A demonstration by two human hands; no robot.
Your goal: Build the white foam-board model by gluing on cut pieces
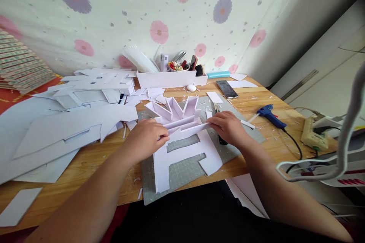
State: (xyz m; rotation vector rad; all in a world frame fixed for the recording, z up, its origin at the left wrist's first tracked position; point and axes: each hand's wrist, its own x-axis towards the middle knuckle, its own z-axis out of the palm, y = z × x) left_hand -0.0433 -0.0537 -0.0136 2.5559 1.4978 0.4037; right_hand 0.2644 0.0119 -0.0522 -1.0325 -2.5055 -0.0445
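A white foam board letter structure (186,152) with cut-out openings lies on a grey cutting mat (148,186) in front of me. Raised white walls (174,108) stand on its far part in zigzag shapes. Across its middle runs an upright white foam board strip (189,130). My left hand (148,138) is closed at the strip's left end, its fingertips partly hidden. At the other end, my right hand (228,127) pinches the strip between thumb and fingers. A black-handled tool (222,140) lies partly hidden beneath the right hand.
A blue glue gun (270,116) with a cord lies right, near a power strip (315,134). A phone (227,89) and a white organizer box (165,79) are at the back. Stacked white board cut-outs (76,125) cover the left side. A white cable (342,148) hangs at right.
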